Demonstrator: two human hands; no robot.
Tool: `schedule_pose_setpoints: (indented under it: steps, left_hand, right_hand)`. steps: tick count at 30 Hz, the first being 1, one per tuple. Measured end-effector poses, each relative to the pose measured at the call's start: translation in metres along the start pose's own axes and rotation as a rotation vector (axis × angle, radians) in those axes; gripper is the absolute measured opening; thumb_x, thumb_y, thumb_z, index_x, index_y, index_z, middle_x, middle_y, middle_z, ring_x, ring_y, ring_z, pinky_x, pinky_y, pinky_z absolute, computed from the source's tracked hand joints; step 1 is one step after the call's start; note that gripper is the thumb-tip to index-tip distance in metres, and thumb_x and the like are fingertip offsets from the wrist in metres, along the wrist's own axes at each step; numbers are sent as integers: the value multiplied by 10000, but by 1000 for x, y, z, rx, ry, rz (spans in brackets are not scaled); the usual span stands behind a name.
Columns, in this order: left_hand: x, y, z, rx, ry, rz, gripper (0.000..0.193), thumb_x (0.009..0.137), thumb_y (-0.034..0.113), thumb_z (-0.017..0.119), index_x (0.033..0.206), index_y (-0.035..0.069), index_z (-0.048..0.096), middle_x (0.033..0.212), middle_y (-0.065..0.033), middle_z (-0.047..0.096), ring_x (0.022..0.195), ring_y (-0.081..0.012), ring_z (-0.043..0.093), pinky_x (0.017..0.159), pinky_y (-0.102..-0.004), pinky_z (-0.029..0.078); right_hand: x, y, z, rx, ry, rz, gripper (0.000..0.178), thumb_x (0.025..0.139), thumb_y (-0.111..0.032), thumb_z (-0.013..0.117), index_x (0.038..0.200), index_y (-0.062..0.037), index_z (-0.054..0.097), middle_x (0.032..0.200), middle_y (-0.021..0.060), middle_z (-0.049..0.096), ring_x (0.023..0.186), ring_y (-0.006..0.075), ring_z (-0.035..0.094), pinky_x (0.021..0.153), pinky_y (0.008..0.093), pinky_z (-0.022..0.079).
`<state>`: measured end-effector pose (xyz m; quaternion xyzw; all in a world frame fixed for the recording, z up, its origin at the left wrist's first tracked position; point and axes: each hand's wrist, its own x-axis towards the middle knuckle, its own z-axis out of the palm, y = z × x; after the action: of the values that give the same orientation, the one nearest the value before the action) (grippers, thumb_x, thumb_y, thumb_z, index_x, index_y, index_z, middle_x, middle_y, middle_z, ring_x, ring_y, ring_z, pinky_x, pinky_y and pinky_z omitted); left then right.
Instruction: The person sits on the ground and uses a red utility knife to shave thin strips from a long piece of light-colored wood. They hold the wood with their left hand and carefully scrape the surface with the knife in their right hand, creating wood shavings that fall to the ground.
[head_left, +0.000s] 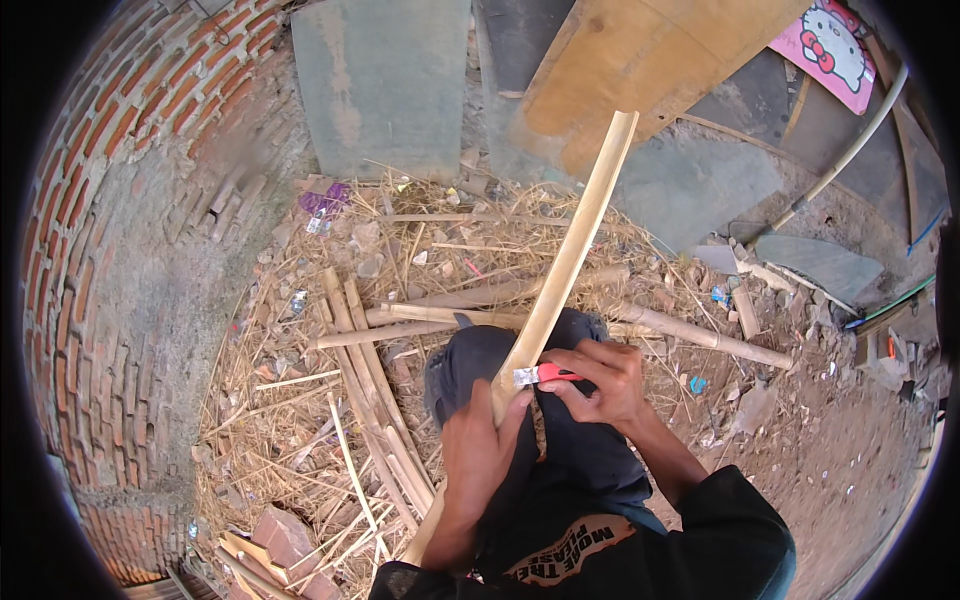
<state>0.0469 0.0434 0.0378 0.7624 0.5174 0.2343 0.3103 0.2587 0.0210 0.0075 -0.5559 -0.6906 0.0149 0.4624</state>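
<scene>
A long half-split bamboo piece (570, 265) slants up and away across my lap, its hollow side showing and its far end raised over the ground. My left hand (478, 445) is wrapped round its lower part beside my knee. In my right hand (600, 383) is a small red-handled cutter (550, 373), pinched between thumb and fingers. Its pale metal end meets the bamboo just above my left thumb. Part of the cutter's handle is hidden in my fingers. The bamboo's near end runs down past my left forearm.
Several split bamboo strips (365, 385) lie on the straw-littered ground to my left. A bamboo pole (705, 337) lies ahead to the right. A brick wall (150, 250) rises at left. Boards (385, 90) and a brown panel (640, 70) lean at the back.
</scene>
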Motion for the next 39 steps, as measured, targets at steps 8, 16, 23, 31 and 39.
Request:
schedule_pose_setpoints:
  steps: [8,16,23,31,39]
  left_hand:
    - [-5,-6,-2,5,15,5,440,1054,409,701,998,-4,557,798,-297,688,751,-523,689,607,-582,510]
    - [-9,-3,-3,20,24,-4,465,1052,431,698,982,-2,545,771,-293,676,746,-520,687,616,-583,507]
    - [-45,-17,4,9,-134,-71,420,1066,386,679,997,-14,574,691,-288,645,681,-523,666,604,-576,495]
    - [-68,-39,-1,89,-198,-125,419,1069,390,673,1033,-20,599,674,-285,639,679,-514,675,618,-569,498]
    - [-69,-63,-7,79,-133,-142,459,1079,410,653,1101,-49,631,706,-280,658,713,-522,682,647,-577,503]
  right_hand:
    - [3,0,2,-4,0,-36,295,779,-307,936,1008,-150,838,692,-26,654,524,170,611,504,316,480]
    - [6,0,0,-4,21,-44,271,790,-273,927,1011,-144,837,705,-14,669,538,177,624,511,317,486]
    - [36,71,-38,-66,289,316,228,902,-157,850,1052,11,814,893,168,797,756,265,775,692,345,595]
    - [58,149,-49,-33,385,443,310,981,-251,811,1125,23,812,938,139,801,818,161,729,763,296,572]
    - [68,168,-90,-145,328,618,386,1012,-360,768,1116,10,803,704,58,662,684,106,530,633,315,421]
